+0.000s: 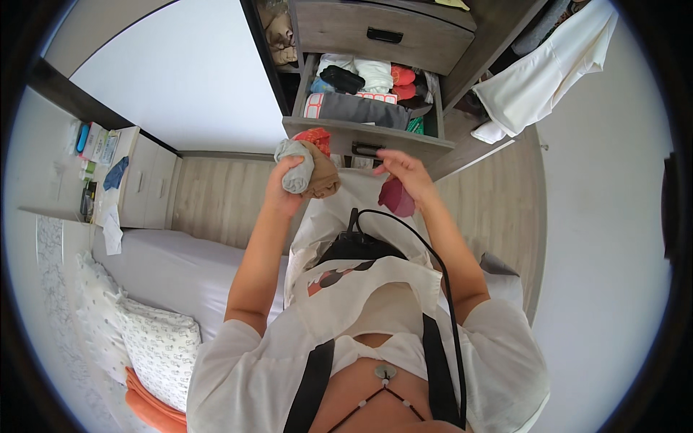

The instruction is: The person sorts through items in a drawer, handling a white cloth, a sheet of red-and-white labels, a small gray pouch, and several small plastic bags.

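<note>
Rolled cloth pieces are bunched in my left hand (284, 186): a light grey roll (295, 173), a brown roll (323, 177) and a red patterned piece (316, 138) behind them. My left fingers close around the grey roll. A dark maroon rolled cloth (396, 198) is at the palm of my right hand (406, 173), which is closed on it while the index finger reaches toward the drawer front. Just beyond both hands is a pulled-out drawer (339, 130) holding folded clothes, a grey fabric piece (361, 109), a black bundle (342, 79) and red rolls (404, 83).
A closed drawer (346, 32) sits above the pulled-out one. White clothing (541, 79) hangs at the right. To the left are a bed (180, 252) with pillows (159, 346) and a small cabinet (144, 180) bearing several items. A black cable (440, 267) runs along my front.
</note>
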`<state>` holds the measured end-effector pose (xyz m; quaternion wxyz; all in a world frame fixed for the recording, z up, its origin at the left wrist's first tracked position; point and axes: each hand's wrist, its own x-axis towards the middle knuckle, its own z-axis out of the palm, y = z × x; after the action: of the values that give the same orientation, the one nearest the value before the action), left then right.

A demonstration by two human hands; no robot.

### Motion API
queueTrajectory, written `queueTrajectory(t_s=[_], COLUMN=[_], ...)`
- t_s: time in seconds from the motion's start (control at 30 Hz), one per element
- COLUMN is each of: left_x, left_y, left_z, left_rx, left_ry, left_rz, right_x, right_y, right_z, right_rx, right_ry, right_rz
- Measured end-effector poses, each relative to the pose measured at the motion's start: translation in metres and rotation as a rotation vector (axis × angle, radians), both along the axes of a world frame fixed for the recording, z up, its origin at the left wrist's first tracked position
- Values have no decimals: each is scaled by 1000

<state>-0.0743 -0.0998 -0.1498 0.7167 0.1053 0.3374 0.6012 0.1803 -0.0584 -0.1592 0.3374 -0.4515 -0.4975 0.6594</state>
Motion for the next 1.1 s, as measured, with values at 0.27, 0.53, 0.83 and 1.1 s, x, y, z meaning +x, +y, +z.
queueTrajectory(t_s=[0.27,0.53,0.83,1.1], left_x=[7,2,-1,10], left_y=[17,15,-10,1], left_z=[2,8,46,54], left_rx=[4,-17,-11,11], left_ry=[-5,68,226,261], left_rz=[6,18,-68,-52], right_x=[-9,-7,-3,12], right_y=[49,28,-6,-11], right_z=[18,30,55,60], right_rx=[297,411,400,266], right_ry=[-646,-903,-960,-681], right_rz=[50,110,231,366])
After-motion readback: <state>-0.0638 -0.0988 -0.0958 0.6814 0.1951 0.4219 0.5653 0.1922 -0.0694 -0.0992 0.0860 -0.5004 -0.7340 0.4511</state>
